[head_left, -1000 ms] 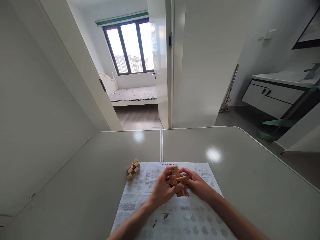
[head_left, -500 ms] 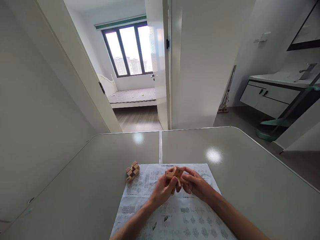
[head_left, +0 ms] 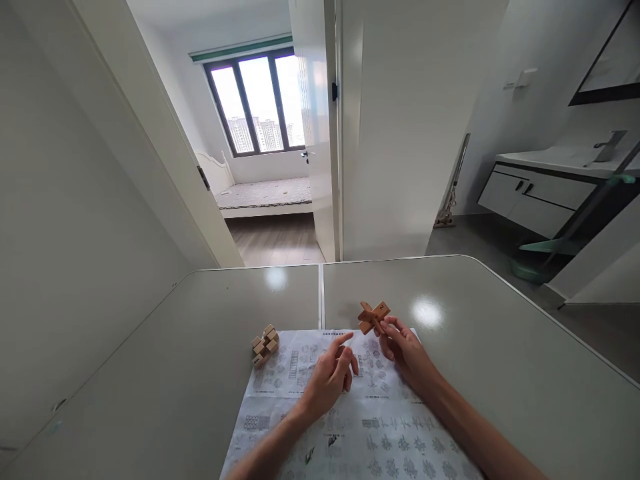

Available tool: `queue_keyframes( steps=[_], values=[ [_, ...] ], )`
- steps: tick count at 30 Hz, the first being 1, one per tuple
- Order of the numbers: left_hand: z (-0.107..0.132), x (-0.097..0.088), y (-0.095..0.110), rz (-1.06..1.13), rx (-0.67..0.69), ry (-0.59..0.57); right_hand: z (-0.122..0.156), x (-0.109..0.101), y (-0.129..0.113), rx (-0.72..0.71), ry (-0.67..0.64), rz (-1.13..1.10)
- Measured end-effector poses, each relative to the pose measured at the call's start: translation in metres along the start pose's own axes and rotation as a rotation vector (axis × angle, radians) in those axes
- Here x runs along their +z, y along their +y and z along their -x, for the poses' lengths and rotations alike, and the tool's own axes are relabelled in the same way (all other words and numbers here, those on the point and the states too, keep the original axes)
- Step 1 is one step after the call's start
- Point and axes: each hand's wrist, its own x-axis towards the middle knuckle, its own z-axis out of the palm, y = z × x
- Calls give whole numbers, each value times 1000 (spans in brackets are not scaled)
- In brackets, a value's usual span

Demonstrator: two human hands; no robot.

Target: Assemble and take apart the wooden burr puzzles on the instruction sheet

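Note:
My right hand (head_left: 404, 347) grips a brown wooden interlocking puzzle (head_left: 373, 318) by its near right side, just past the far edge of the printed sheet. Crossed wooden pieces stick out of the puzzle, and one bears a number 2. My left hand (head_left: 333, 370) holds nothing; its fingers are apart over the sheet (head_left: 280, 427), with the index finger stretched toward the puzzle. Diagrams of wooden puzzles in rows cover the white sheet. A second, lighter wooden block puzzle (head_left: 265, 345) rests at the sheet's far left corner.
Under the sheet is a glossy grey-green table (head_left: 165, 373) with a pale seam (head_left: 321, 293) and rounded far corners. Beyond it are an open door (head_left: 315, 133), a bed (head_left: 270, 193) under a window, and a washbasin cabinet (head_left: 540, 193) at right.
The left hand has let go of the brown puzzle and drawn slightly back, its fingers opening. The right hand has carried the puzzle away from me and to the right.

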Motion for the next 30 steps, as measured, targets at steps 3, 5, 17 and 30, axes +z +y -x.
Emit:
queue_keyframes(
  steps=[3,5,17,30],
  values=[
    [0,0,1,-8,5,-8,-3,-3,2,-19,78,-6],
    [0,0,2,-13,3,-14,-4,-4,3,-25,102,4],
    [0,1,5,-22,-17,-5,-12,-15,15,-105,196,-7],
    [2,2,11,-78,-10,-18,-7,-7,12,-87,181,-38]
  ],
)
